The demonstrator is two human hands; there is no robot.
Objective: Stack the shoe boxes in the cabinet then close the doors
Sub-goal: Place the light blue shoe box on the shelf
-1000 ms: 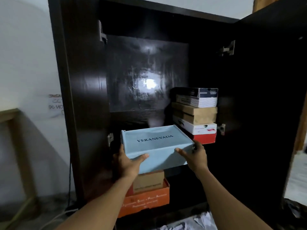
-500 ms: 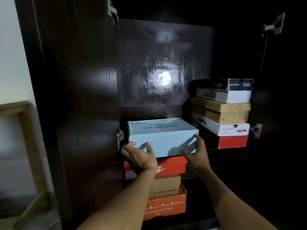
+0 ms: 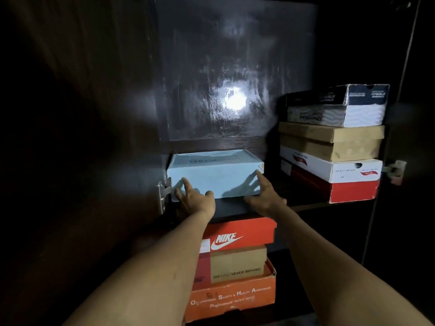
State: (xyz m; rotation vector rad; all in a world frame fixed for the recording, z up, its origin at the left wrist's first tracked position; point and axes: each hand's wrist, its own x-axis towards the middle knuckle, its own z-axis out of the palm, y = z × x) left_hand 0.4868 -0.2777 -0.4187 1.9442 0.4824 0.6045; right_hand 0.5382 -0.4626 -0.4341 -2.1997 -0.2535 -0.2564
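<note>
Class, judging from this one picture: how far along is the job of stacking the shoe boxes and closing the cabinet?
Done: four boxes stacked on the shelf's right, three more below. In hand: the light blue box sits on the shelf's left part, left hand and right hand with fingers spread against its front, no closed grip. Left: letting go and closing the doors, which are open.
</note>
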